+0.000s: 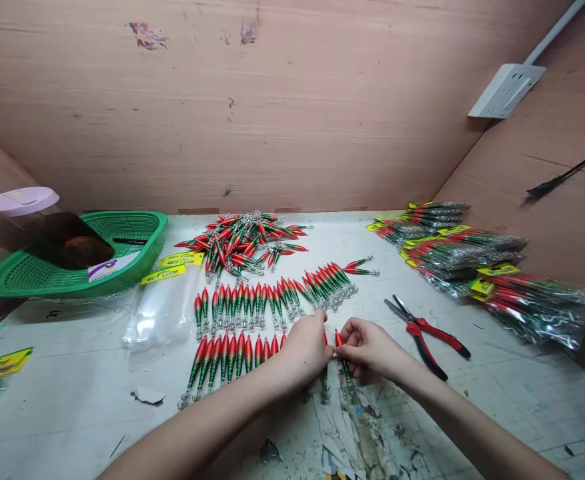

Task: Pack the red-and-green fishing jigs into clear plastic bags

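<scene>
Red-and-green fishing lures lie in rows [252, 303] on the white table, with a loose heap [245, 243] behind them. My left hand [306, 350] rests at the right end of the front row [232, 357], fingers closed around lures there. My right hand [369, 350] is right beside it, pinching a red-and-green lure [342, 353] that points toward me. The two hands almost touch.
Red-handled pliers [425, 333] lie just right of my right hand. Bagged lures are stacked [477, 263] at the right. Empty clear bags with yellow headers [165, 297] and a green basket [137, 230] sit at the left. Wooden walls enclose the table.
</scene>
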The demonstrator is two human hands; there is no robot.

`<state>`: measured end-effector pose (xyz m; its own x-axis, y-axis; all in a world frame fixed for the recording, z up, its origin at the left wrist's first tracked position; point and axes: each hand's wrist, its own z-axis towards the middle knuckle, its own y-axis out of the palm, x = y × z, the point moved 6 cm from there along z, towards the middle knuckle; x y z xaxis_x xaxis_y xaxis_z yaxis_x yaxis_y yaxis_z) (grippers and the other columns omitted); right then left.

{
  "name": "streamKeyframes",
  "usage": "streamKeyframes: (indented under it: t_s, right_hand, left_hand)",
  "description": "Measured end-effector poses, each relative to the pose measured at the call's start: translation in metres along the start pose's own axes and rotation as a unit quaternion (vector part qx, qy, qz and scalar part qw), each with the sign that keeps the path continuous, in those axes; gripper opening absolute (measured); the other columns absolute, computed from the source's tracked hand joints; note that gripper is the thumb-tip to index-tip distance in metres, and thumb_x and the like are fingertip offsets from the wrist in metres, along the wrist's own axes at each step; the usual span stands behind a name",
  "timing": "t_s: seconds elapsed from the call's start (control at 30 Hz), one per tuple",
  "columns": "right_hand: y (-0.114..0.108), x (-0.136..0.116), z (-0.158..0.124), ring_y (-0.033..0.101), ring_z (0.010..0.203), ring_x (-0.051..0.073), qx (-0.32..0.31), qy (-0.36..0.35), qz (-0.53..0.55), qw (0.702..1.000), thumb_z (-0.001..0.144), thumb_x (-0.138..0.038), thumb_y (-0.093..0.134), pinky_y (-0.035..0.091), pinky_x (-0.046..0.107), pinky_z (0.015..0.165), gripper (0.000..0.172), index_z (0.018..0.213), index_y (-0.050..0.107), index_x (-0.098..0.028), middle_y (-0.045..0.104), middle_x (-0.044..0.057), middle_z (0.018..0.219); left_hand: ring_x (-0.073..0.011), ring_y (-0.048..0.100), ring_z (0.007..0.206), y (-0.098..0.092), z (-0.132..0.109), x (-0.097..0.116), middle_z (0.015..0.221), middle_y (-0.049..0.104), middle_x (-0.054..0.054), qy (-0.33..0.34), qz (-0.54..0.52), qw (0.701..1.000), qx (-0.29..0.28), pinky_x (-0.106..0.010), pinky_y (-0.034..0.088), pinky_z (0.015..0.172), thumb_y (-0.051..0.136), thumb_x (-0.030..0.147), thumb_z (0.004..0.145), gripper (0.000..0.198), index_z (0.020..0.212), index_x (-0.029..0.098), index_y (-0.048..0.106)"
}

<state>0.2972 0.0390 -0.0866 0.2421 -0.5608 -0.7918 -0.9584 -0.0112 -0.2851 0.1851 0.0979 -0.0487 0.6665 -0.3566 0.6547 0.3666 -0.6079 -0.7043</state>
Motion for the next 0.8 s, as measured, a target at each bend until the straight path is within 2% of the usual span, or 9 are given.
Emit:
streamKeyframes:
  t_s: [0.07, 0.17, 0.3, 0.37, 0.47, 0.53, 0.6, 0.67, 0.8]
  right_hand:
    - [0.009, 0.000, 0.002, 0.057, 0.036, 0.011, -0.004, -0.001, -0.016, 1.000, 0.070, -0.024, 0.065, 0.041, 0.018, 0.032, 0.025, 0.075, 0.041, -0.022, 0.053, -0.010, 0.044]
    - [0.019, -0.008, 0.004, 0.056, 0.034, 0.013, -0.007, -0.016, -0.055, 0.998, 0.076, -0.026, 0.061, 0.041, 0.020, 0.031, 0.021, 0.075, 0.040, -0.022, 0.053, -0.009, 0.041]
    - [0.002, -0.050, 0.016, 0.056, 0.040, 0.012, 0.034, -0.101, -0.143, 0.984, 0.080, -0.027, 0.060, 0.041, 0.021, 0.038, 0.018, 0.071, 0.046, -0.020, 0.058, -0.005, 0.050]
    - [-0.017, -0.085, 0.034, 0.062, 0.056, 0.013, 0.078, -0.157, -0.194, 0.965, 0.082, -0.024, 0.060, 0.048, 0.024, 0.053, 0.014, 0.071, 0.053, -0.018, 0.064, -0.001, 0.063]
    - [-0.040, -0.136, 0.079, 0.063, 0.086, 0.016, 0.132, -0.207, -0.269, 0.931, 0.086, -0.022, 0.058, 0.050, 0.032, 0.079, 0.008, 0.084, 0.061, -0.015, 0.067, 0.004, 0.088]
    - [-0.044, -0.159, 0.113, 0.061, 0.095, 0.017, 0.140, -0.216, -0.313, 0.914, 0.089, -0.028, 0.058, 0.050, 0.038, 0.085, 0.016, 0.097, 0.062, -0.015, 0.065, 0.005, 0.103]
    - [-0.040, -0.172, 0.142, 0.061, 0.098, 0.018, 0.139, -0.219, -0.346, 0.902, 0.091, -0.032, 0.056, 0.051, 0.040, 0.085, 0.024, 0.108, 0.060, -0.016, 0.062, 0.006, 0.112]
    - [-0.034, -0.177, 0.161, 0.060, 0.100, 0.019, 0.139, -0.224, -0.365, 0.893, 0.091, -0.033, 0.056, 0.051, 0.041, 0.086, 0.027, 0.113, 0.058, -0.017, 0.060, 0.007, 0.117]
    - [-0.032, -0.173, 0.174, 0.059, 0.102, 0.020, 0.144, -0.231, -0.350, 0.896, 0.090, -0.033, 0.057, 0.050, 0.042, 0.086, 0.029, 0.115, 0.057, -0.017, 0.058, 0.008, 0.119]
  left_hand:
    - [-0.0283, 0.059, 0.101, -0.004, -0.004, -0.001, 0.105, 0.062, -0.014, 0.001, 0.040, 0.999, 0.012, -0.034, 0.045, 0.078, 0.062, 0.009, 0.068, 0.044, 0.111, 0.015, 0.052]
    - [-0.0276, 0.060, 0.099, -0.013, -0.014, -0.004, 0.109, 0.059, -0.015, -0.001, 0.085, 0.996, 0.027, -0.033, 0.046, 0.077, 0.056, 0.007, 0.073, 0.036, 0.107, 0.016, 0.054]
    - [-0.0224, 0.062, 0.090, -0.043, -0.007, 0.000, 0.108, 0.059, -0.010, 0.046, 0.154, 0.984, 0.074, -0.030, 0.048, 0.072, 0.053, 0.015, 0.081, 0.029, 0.110, 0.018, 0.055]
    - [-0.0220, 0.061, 0.094, -0.068, 0.014, 0.003, 0.109, 0.059, -0.010, 0.073, 0.198, 0.971, 0.113, -0.031, 0.049, 0.076, 0.052, 0.018, 0.085, 0.027, 0.112, 0.016, 0.056]
    - [-0.0266, 0.053, 0.111, -0.103, 0.066, -0.001, 0.114, 0.058, -0.015, 0.079, 0.234, 0.958, 0.148, -0.039, 0.045, 0.091, 0.048, 0.011, 0.088, 0.022, 0.106, 0.012, 0.060]
    - [-0.0260, 0.053, 0.112, -0.116, 0.100, -0.005, 0.111, 0.061, -0.013, 0.083, 0.248, 0.952, 0.157, -0.044, 0.044, 0.093, 0.051, 0.014, 0.089, 0.017, 0.102, 0.012, 0.062]
    - [-0.0235, 0.056, 0.108, -0.122, 0.126, -0.009, 0.113, 0.061, -0.009, 0.092, 0.251, 0.950, 0.161, -0.046, 0.046, 0.093, 0.056, 0.024, 0.089, 0.020, 0.105, 0.014, 0.061]
    - [-0.0220, 0.058, 0.105, -0.123, 0.139, -0.011, 0.116, 0.060, -0.008, 0.105, 0.240, 0.951, 0.164, -0.046, 0.047, 0.091, 0.057, 0.030, 0.088, 0.024, 0.108, 0.015, 0.060]
    - [-0.0213, 0.059, 0.103, -0.130, 0.140, -0.017, 0.111, 0.062, -0.008, 0.127, 0.173, 0.960, 0.180, -0.045, 0.048, 0.091, 0.058, 0.030, 0.088, 0.022, 0.103, 0.015, 0.062]
